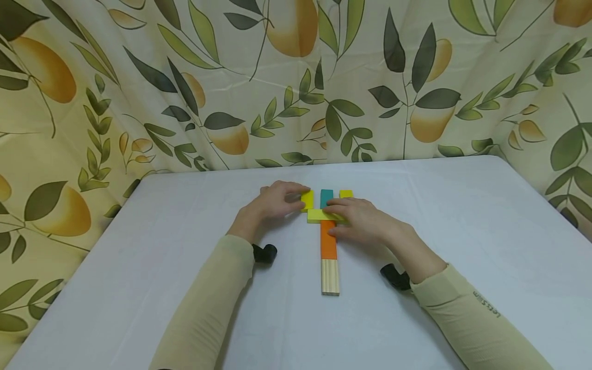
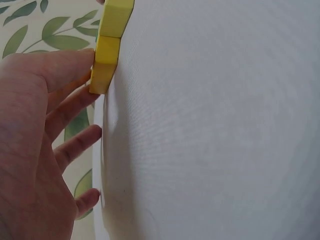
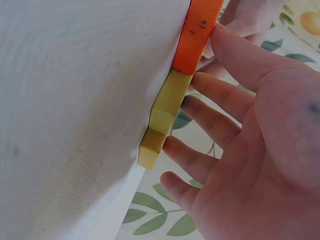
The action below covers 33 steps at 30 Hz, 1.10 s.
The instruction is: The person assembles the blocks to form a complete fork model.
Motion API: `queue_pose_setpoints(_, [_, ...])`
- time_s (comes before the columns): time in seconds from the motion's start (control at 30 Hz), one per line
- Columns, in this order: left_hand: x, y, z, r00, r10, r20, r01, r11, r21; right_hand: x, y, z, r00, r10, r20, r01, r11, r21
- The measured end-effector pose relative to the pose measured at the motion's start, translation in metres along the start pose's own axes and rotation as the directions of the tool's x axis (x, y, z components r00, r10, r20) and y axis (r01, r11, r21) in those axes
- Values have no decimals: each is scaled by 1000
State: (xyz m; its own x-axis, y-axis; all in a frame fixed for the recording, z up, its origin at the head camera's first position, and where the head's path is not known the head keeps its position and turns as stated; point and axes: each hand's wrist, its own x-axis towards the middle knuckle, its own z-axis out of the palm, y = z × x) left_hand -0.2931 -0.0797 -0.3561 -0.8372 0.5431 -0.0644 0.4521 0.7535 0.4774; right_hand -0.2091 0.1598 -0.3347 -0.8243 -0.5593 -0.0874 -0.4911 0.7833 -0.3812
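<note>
Wooden blocks lie flat in a fork-like pattern. My left hand [image 1: 279, 199] pinches the left yellow block [image 1: 307, 200] between thumb and fingers; in the left wrist view this block [image 2: 106, 60] sits against the light yellow bar. My right hand [image 1: 359, 218] rests its fairly straight fingertips along the light yellow bar [image 1: 316, 216], hiding its right part. In the right wrist view the thumb touches the edge of the orange block [image 3: 194, 40], and fingertips meet the bar [image 3: 169, 100]. Behind the bar stand a teal block [image 1: 326, 197] and a second yellow block [image 1: 346, 193].
A plain striped wood block [image 1: 330, 277] continues the orange one toward me. White cloth [image 1: 185, 288] covers the table, and a leaf-and-fruit patterned curtain [image 1: 296, 123] hangs behind its far edge. Black wrist cameras [image 1: 265, 254] sit under both sleeves.
</note>
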Motion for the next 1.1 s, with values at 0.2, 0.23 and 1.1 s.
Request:
queue_pose_setpoints(0.2, [2, -3, 1, 1000, 2, -1, -2, 1000, -9, 0, 0, -1, 1000, 7, 9, -7, 1000, 0])
queue_pose_setpoints(0.23, [2, -3, 1, 1000, 1, 0, -1, 1000, -11, 1, 0, -1, 1000, 8, 10, -8, 1000, 0])
queue_pose_setpoints(1.1, [-4, -6, 3, 999, -28, -43, 28, 1000, 7, -1, 4, -3, 1000, 16, 2, -16, 999, 48])
